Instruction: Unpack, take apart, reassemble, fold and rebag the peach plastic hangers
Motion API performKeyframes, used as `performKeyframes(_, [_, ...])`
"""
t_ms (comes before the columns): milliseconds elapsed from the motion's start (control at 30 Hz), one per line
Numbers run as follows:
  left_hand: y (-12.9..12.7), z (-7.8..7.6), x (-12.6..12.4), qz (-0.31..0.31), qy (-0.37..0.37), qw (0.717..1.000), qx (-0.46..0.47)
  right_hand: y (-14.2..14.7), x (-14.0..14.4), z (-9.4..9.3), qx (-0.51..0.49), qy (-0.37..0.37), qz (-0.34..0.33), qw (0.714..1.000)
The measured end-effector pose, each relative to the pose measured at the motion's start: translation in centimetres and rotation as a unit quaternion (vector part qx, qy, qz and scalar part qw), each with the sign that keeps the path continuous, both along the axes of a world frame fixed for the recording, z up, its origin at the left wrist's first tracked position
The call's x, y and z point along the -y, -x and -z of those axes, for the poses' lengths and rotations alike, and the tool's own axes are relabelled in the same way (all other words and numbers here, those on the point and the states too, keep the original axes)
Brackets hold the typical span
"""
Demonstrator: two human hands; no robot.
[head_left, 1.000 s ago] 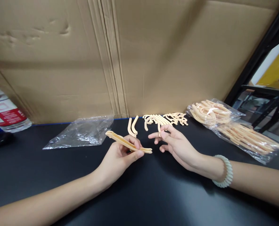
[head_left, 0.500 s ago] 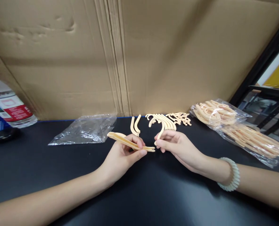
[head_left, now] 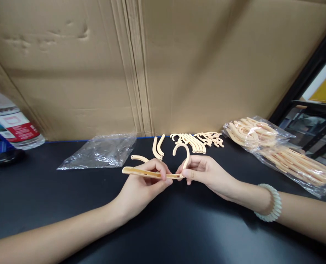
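Two thin plastic parts are joined at frame centre: a bar [head_left: 145, 172] pinched in the left hand [head_left: 141, 185], a hook [head_left: 183, 154] gripped by the right hand [head_left: 207, 174]. Both look light, stiff, likely snappable; best held near the joint.

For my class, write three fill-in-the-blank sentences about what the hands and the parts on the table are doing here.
1. The left hand holds a long flat beige ____.
2. The right hand holds a ____-shaped hook piece against the end of that bar.
3. The sealed bag of beige parts lies on the person's ____ side.

Missing words: bar; hook; right
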State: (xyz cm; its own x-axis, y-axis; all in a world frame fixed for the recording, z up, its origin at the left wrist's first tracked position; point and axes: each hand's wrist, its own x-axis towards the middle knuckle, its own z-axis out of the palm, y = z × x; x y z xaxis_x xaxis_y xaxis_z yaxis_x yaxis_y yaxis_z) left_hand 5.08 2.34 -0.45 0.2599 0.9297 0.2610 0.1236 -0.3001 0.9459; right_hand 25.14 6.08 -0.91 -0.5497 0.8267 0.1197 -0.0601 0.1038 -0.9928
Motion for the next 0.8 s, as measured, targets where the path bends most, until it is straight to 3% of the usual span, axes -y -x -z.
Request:
performKeyframes(233, [-0.1,-0.1,0.3,-0.004,-0.041,0.999,-0.023,0.0,-0.1,-0.1,-0.001,0.03,-0.017,0.999])
performKeyframes(467, [-0.1,0.2,0.9,-0.009,-0.139,0.988,-0.061,0.1,0.6,-0.4,-0.027,0.096,-0.062,0.993])
performKeyframes(633, [-0.3,0.0,1.3,-0.004,-0.203,0.973,-0.111,0.4,1.2,0.0,-0.043,0.063,-0.036,0.996])
performKeyframes(733, [-0.5,-0.2,1.5,0.001,-0.193,0.975,-0.11,0.7,1.5,0.2,-0.047,0.053,-0.018,0.997])
performKeyframes(800, [-0.6,-0.3,1.5,-0.006,-0.136,0.987,-0.084,0.8,1.6,0.1,-0.053,0.05,-0.014,0.997])
